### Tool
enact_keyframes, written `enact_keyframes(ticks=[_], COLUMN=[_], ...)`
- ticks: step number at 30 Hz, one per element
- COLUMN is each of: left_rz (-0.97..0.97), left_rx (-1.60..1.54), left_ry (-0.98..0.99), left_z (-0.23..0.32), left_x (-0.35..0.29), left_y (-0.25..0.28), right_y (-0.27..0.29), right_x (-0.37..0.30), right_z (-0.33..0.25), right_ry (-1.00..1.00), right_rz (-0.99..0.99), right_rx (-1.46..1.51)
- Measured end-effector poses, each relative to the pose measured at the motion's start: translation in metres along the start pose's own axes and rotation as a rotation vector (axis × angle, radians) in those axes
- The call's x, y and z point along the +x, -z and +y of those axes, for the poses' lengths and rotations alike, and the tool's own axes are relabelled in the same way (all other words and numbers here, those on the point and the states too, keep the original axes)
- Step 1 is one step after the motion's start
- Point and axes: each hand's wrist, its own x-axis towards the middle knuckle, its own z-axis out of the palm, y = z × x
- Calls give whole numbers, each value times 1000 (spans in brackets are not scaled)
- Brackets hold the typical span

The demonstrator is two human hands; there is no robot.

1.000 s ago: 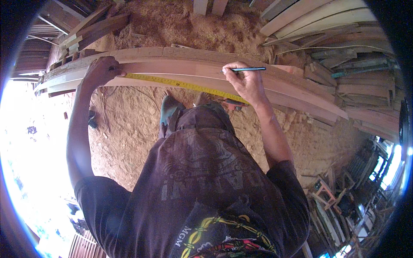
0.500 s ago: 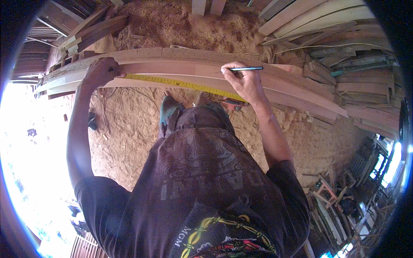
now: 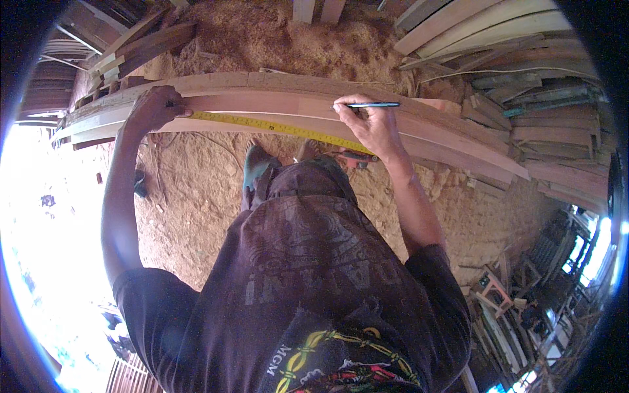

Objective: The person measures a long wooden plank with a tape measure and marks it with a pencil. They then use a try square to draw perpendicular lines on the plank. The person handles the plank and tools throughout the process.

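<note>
Long wooden boards [image 3: 275, 103] lie side by side across the view in front of me. A yellow tape measure [image 3: 262, 126] stretches along the near boards, its blade slanting down to the right toward my right wrist. At the left part of the boards my left hand [image 3: 156, 108] is closed on the tape's left end, thumb along the wood. My right hand [image 3: 373, 124] rests over the boards further right, fingers pinching a slim dark pen [image 3: 373, 105] that points right, almost level. The writing tip is hidden by or close to my fingertips.
Brown sawdust [image 3: 288, 46] covers the ground. Stacked planks stand at the far right [image 3: 485, 26] and far left [image 3: 144, 49]. A red tool-like object [image 3: 357, 159] lies on the floor below the boards, near my feet. Wooden frames [image 3: 495, 291] sit at the lower right.
My right hand has shifted very slightly left with the pen. My left hand and the tape stay practically in place.
</note>
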Motion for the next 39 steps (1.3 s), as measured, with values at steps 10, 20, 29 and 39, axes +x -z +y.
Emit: enact_keyframes(ticks=[10,20,29,39], left_rz=[-27,-39,-51,-127], left_rx=[-70,-188,-279,-299], left_ry=[9,60,42,20], left_z=[-3,-7,-14,-19], left_x=[-1,2,2,5], left_y=[-2,-5,1,3], right_y=[0,7,97,103], right_x=[1,-3,-74,-86], right_z=[-1,-1,-17,30], right_ry=[-30,-181,-168,2], right_rz=[-30,-12,85,220], right_rx=[-6,264,-374,-521])
